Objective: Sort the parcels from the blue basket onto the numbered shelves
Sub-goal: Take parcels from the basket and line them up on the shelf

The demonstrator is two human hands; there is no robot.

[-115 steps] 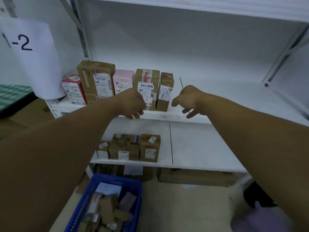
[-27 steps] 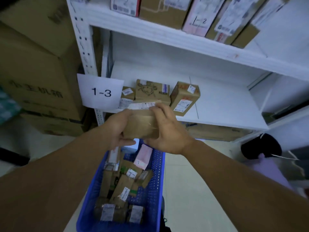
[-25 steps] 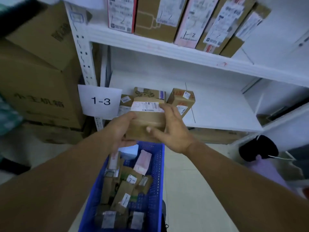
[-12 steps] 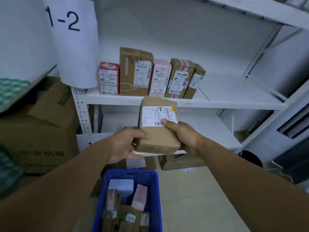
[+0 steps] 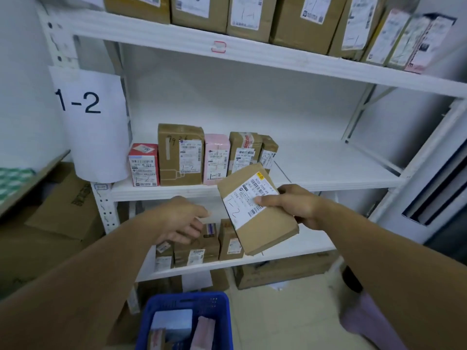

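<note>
blue plastic basket point(image 5: 184, 303) below, parcels point(image 5: 173, 322) inside. left hand point(image 5: 182, 221) grip apart, empty. right hand point(image 5: 293, 205) grip clamped on flat brown cardboard parcel point(image 5: 270, 231), tilted, label point(image 5: 249, 198) "1-2" up for reading, near front edge of white 1-2 shelf point(image 5: 328, 168).

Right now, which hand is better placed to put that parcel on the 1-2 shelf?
The right hand: it grips the parcel marked 1-2, close to the bare part of that shelf. The left hand is open and holds nothing.

Paper sign point(image 5: 87, 122) — "1-2"; held parcel point(image 5: 260, 218) label — "1-2".
</note>
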